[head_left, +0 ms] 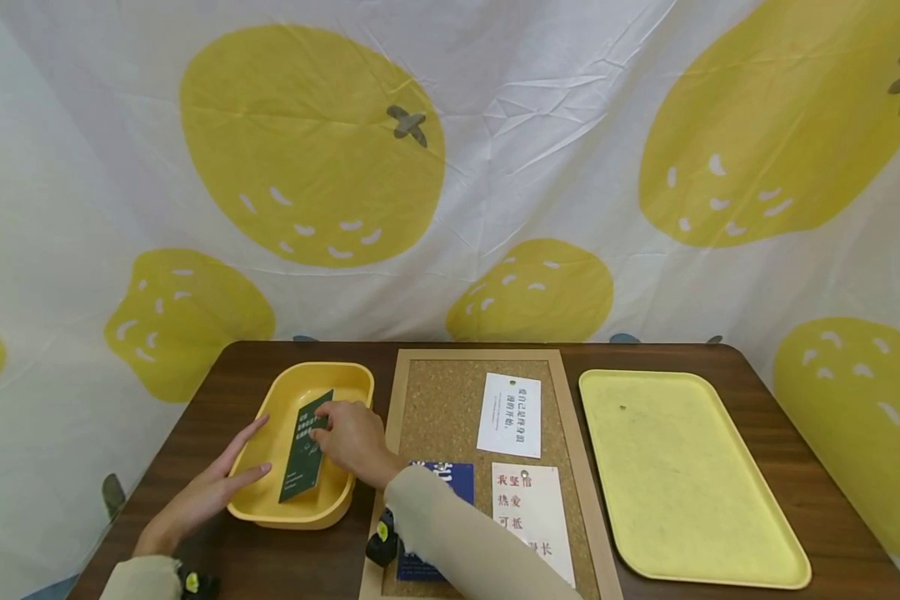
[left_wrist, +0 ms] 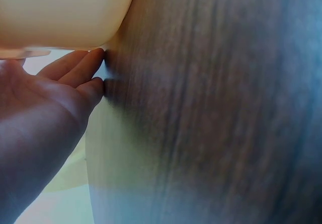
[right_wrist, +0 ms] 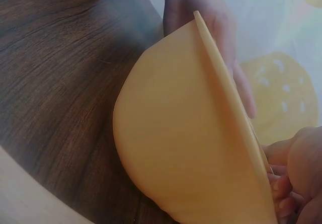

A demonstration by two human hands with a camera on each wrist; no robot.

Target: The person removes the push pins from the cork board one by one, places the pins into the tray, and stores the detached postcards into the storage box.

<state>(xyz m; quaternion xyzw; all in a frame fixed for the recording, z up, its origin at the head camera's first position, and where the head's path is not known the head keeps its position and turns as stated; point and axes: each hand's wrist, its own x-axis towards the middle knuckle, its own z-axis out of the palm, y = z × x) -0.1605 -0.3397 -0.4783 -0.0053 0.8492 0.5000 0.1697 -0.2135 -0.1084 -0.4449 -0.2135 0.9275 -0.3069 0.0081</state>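
Note:
A dark green card with pale lettering stands tilted inside the yellow basin. My right hand pinches this card near its upper right edge, reaching in over the basin's right side. In the right wrist view the basin wall hides most of the grip, though curled fingers show past the rim. My left hand rests at the basin's left side, index finger and thumb extended at the rim. The left wrist view shows its other fingers loosely extended below the rim, outside the basin.
Right of the basin lies a framed cork board. It bears a white card, a blue card partly under my right sleeve, and a red-lettered card. A pale yellow tray sits on the brown table's right side.

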